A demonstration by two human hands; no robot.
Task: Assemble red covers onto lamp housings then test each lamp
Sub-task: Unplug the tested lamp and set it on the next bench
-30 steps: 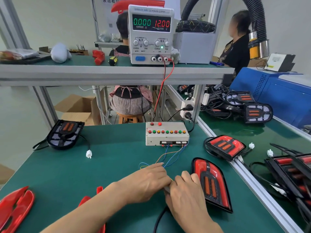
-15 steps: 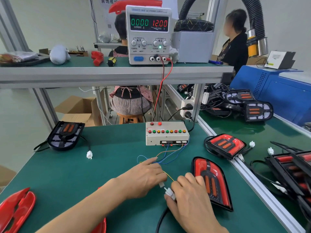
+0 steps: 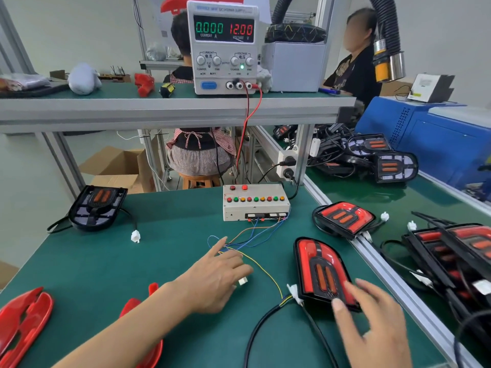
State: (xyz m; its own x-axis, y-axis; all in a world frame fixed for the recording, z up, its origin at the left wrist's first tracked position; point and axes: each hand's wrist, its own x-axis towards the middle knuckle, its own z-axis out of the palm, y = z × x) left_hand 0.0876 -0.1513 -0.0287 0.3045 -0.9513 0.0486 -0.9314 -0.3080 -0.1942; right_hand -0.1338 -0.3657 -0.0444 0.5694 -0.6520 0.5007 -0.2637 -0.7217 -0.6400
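Observation:
A lamp with its red cover fitted (image 3: pixel 320 272) lies on the green table, right of centre. Its white plug (image 3: pixel 293 290) rests on the mat at its left corner, on a black cable. My right hand (image 3: pixel 372 325) is spread open, fingertips touching the lamp's near end. My left hand (image 3: pixel 218 277) pinches the tester's white connector (image 3: pixel 243 281), whose coloured wires run to the test box (image 3: pixel 255 205). The two plugs are apart. The power supply (image 3: pixel 223 46) reads 0.000 A, 12.00 V.
An uncovered black housing (image 3: pixel 98 208) with a white plug (image 3: pixel 135 236) sits at far left. Loose red covers (image 3: pixel 24 322) lie at the near left. Another covered lamp (image 3: pixel 345 219) and a pile of lamps (image 3: pixel 451 251) lie right of the aluminium rail. Two people work behind.
Both hands held the joined plugs together, then pulled them apart. My right hand let go of the lamp's plug and moved right onto the lamp. My left hand kept the tester connector.

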